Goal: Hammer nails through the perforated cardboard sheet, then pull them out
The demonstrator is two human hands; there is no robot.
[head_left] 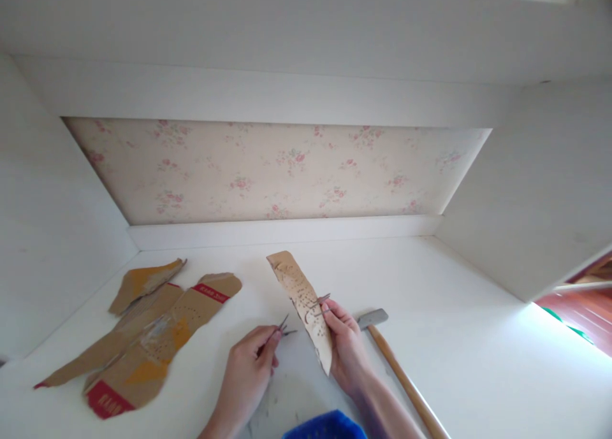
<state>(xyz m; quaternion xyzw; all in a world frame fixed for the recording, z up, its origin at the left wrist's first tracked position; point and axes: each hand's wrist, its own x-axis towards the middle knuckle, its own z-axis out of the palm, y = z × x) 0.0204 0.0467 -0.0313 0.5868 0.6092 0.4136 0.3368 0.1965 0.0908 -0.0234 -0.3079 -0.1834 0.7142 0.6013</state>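
My left hand (252, 360) is closed in a pinch on a few thin dark metal pieces that look like nails (285, 328), their points sticking out past the fingertips. My right hand (348, 343) grips a long narrow strip of cardboard (299, 292), held tilted above the white surface. Many small holes and marks dot the strip's face. Under my right thumb, more nail-like pieces (321, 304) lie across the strip. Just right of that hand, a hammer (399, 366) with a grey metal head and wooden handle rests on the surface.
Torn brown cardboard (157, 337) with red and orange patches lies at the left. At the bottom edge is a blue container (327, 424). White walls enclose the surface (430, 286), with a floral panel (287, 171) behind. Reddish wooden floor (581, 318) shows at right.
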